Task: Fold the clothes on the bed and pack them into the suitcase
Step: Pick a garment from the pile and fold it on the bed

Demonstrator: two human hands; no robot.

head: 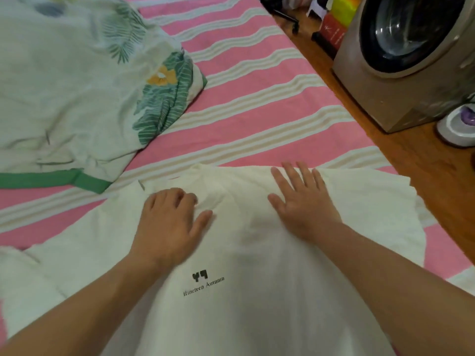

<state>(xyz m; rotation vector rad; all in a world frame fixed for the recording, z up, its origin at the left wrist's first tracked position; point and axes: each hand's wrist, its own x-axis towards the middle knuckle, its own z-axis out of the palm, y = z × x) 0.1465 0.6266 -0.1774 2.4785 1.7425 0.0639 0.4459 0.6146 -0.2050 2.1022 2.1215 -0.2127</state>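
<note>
We press the shirt (257, 253) flat: right hand (300, 201) fingers spread, left hand (169, 222) fingers curled, grasping nothing. Soft, limp; grip by shoulder seams.

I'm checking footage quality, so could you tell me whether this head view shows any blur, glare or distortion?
Head view: left hand slightly motion-smeared on the white T-shirt, right hand sharper; washing machine door shows soft reflections; wide-angle bending curves the bed stripes.

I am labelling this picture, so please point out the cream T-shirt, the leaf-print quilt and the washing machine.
cream T-shirt (257, 253): head view, bare cloth between the two forearms.
leaf-print quilt (64, 86): head view, pale middle of the cover.
washing machine (359, 80): head view, beige front panel left of the door.
</note>
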